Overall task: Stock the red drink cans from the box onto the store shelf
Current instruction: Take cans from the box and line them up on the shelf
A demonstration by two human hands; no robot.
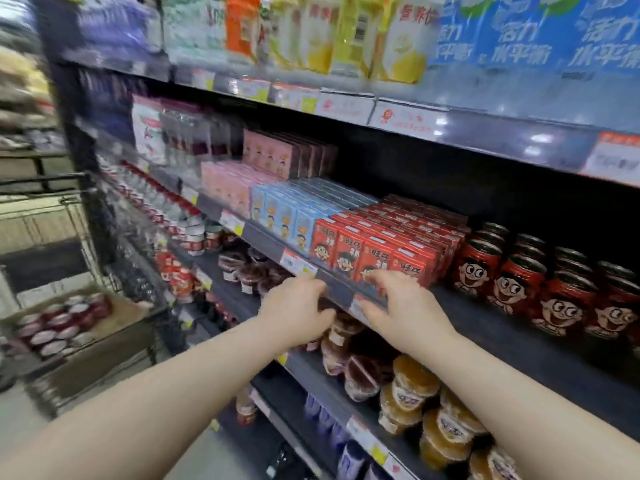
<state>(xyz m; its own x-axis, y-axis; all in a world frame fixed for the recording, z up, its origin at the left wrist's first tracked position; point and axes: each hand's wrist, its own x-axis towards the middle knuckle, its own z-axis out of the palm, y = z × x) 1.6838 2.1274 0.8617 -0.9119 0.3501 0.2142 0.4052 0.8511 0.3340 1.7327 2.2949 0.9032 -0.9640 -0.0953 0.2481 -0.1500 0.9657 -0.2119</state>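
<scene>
Red drink cans (519, 282) with a cartoon face stand in rows on the right part of the middle shelf (491, 327). A cardboard box (104, 344) at lower left holds several more red cans (59, 323), seen from above. My left hand (294, 315) and my right hand (405, 306) are both stretched out in front of the shelf's front edge, just before the red cartons (374, 254). Both hold nothing, with fingers loosely bent. The frame is blurred by motion.
Blue cartons (287, 216) and pink cartons (228, 185) stand left of the red ones. Jelly cups (415, 393) fill the shelf below. Bottles line the top shelf (346, 105). The box rests on a wire cart (62, 393) at left.
</scene>
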